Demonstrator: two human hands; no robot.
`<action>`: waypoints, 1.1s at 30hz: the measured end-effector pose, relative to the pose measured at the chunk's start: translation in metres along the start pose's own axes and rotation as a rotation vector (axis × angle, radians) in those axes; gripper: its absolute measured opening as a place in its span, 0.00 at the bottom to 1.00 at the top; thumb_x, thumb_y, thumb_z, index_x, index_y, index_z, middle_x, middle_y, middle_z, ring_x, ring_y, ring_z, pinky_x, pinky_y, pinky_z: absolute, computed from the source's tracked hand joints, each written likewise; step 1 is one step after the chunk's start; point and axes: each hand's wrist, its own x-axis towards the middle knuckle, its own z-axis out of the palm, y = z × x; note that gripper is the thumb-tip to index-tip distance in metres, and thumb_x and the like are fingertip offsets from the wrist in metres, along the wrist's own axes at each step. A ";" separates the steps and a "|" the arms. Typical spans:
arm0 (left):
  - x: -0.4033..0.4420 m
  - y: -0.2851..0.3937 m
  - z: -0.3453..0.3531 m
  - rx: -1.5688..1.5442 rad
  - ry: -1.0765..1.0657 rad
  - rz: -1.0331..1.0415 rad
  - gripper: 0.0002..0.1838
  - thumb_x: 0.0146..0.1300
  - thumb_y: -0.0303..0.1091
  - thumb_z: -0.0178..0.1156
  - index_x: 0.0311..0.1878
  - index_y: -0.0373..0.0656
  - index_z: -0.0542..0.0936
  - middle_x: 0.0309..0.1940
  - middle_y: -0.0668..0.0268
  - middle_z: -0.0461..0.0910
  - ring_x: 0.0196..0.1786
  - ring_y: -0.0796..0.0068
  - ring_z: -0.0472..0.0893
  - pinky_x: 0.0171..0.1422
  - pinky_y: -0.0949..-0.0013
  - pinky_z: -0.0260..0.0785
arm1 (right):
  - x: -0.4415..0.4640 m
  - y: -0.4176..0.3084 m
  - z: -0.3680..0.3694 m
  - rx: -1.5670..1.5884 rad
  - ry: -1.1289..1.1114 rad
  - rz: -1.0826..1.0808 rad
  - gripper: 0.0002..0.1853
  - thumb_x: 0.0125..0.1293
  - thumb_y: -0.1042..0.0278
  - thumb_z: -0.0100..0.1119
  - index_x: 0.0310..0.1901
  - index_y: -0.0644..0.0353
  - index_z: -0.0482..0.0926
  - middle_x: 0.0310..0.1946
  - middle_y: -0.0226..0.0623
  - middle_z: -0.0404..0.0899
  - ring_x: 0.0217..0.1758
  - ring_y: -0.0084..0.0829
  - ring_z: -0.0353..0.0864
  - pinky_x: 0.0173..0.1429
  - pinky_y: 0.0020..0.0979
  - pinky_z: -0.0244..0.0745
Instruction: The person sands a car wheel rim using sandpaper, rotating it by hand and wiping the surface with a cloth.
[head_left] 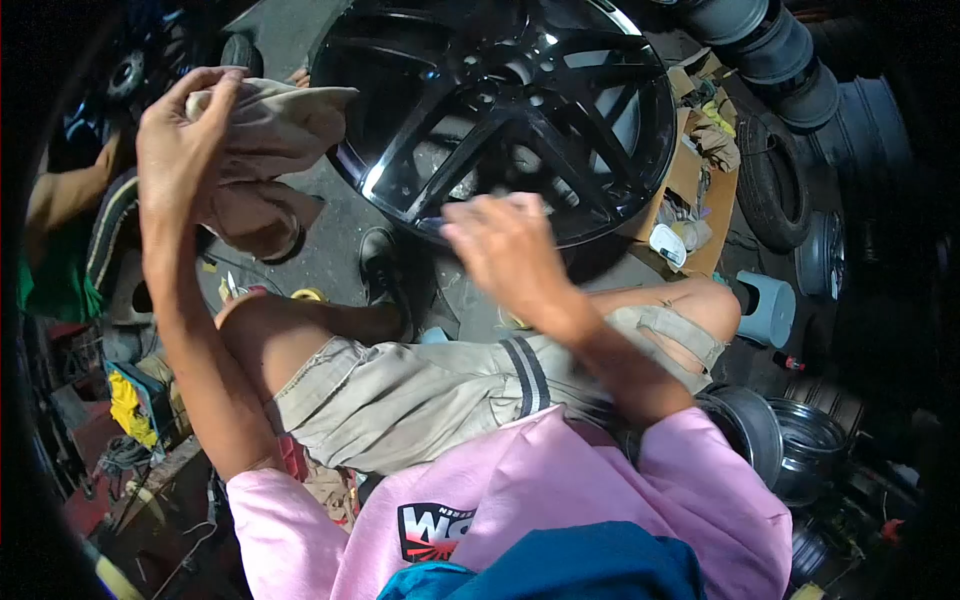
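A beige cloth (285, 125) hangs from my left hand (190, 125), which pinches it at its upper left edge, left of the wheel. The large glossy black wheel rim (470, 130) has several spokes and lies in front of me. Over the rim's near edge is my right hand (500, 245), blurred, with its fingers curled; whether they hold anything or touch the rim cannot be made out.
A cardboard box (722, 215) with odds and ends stands right of the wheel. Beyond it are a black tire (775, 185), a light blue stool (768, 308) and stacked rims (780, 50). Another person's arm (75, 195) shows at the left.
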 end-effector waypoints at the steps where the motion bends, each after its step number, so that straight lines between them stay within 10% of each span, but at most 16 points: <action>1: 0.002 0.009 0.009 -0.030 0.014 0.032 0.17 0.76 0.42 0.66 0.54 0.37 0.89 0.41 0.63 0.91 0.46 0.79 0.85 0.52 0.71 0.79 | 0.006 -0.014 0.008 0.077 0.028 0.018 0.14 0.78 0.60 0.60 0.50 0.61 0.88 0.47 0.38 0.87 0.52 0.37 0.85 0.64 0.46 0.68; 5: -0.030 0.068 0.053 -0.229 -0.125 0.242 0.13 0.73 0.35 0.70 0.52 0.35 0.88 0.43 0.63 0.91 0.46 0.78 0.86 0.53 0.71 0.79 | -0.031 -0.011 -0.007 0.045 0.111 -0.067 0.18 0.72 0.60 0.69 0.60 0.57 0.85 0.57 0.34 0.86 0.63 0.34 0.83 0.69 0.46 0.68; 8: -0.072 0.096 0.086 -0.335 -0.503 0.298 0.29 0.62 0.40 0.80 0.62 0.37 0.84 0.47 0.58 0.88 0.50 0.67 0.87 0.58 0.65 0.78 | -0.074 0.027 -0.042 -0.182 0.041 -0.013 0.24 0.69 0.60 0.71 0.65 0.54 0.84 0.65 0.32 0.84 0.70 0.31 0.80 0.74 0.48 0.63; 10: -0.104 0.088 0.109 -0.030 -0.728 0.470 0.41 0.55 0.42 0.82 0.70 0.38 0.77 0.57 0.50 0.78 0.61 0.49 0.80 0.66 0.51 0.73 | -0.089 0.051 -0.063 -0.283 0.013 0.002 0.26 0.69 0.63 0.72 0.67 0.54 0.82 0.68 0.32 0.82 0.73 0.31 0.79 0.75 0.49 0.62; 13: -0.136 0.072 0.143 0.370 -0.721 0.733 0.47 0.59 0.46 0.77 0.75 0.28 0.68 0.62 0.50 0.75 0.67 0.54 0.75 0.71 0.55 0.68 | -0.105 0.080 -0.081 -0.364 0.040 -0.021 0.26 0.69 0.66 0.72 0.68 0.55 0.82 0.66 0.32 0.83 0.73 0.31 0.79 0.78 0.50 0.61; 23: -0.121 0.110 0.224 0.178 -1.011 0.378 0.51 0.58 0.42 0.78 0.77 0.27 0.61 0.53 0.39 0.84 0.54 0.38 0.86 0.60 0.48 0.80 | -0.072 0.095 -0.074 -0.301 0.163 0.003 0.22 0.69 0.66 0.70 0.64 0.59 0.83 0.63 0.37 0.85 0.69 0.37 0.81 0.75 0.48 0.67; 28: -0.141 0.116 0.199 0.145 -0.659 0.758 0.46 0.54 0.27 0.75 0.76 0.29 0.64 0.56 0.35 0.83 0.56 0.41 0.87 0.59 0.50 0.81 | -0.105 0.101 -0.106 -0.316 0.140 0.050 0.17 0.70 0.70 0.69 0.59 0.60 0.86 0.59 0.39 0.86 0.65 0.38 0.84 0.73 0.47 0.69; 33: -0.077 0.150 0.117 -0.112 -1.315 0.325 0.33 0.48 0.18 0.70 0.62 0.33 0.80 0.49 0.41 0.86 0.55 0.43 0.88 0.59 0.51 0.80 | -0.088 0.122 -0.132 -0.390 0.317 0.194 0.15 0.68 0.74 0.69 0.57 0.61 0.87 0.55 0.41 0.88 0.61 0.44 0.86 0.68 0.47 0.75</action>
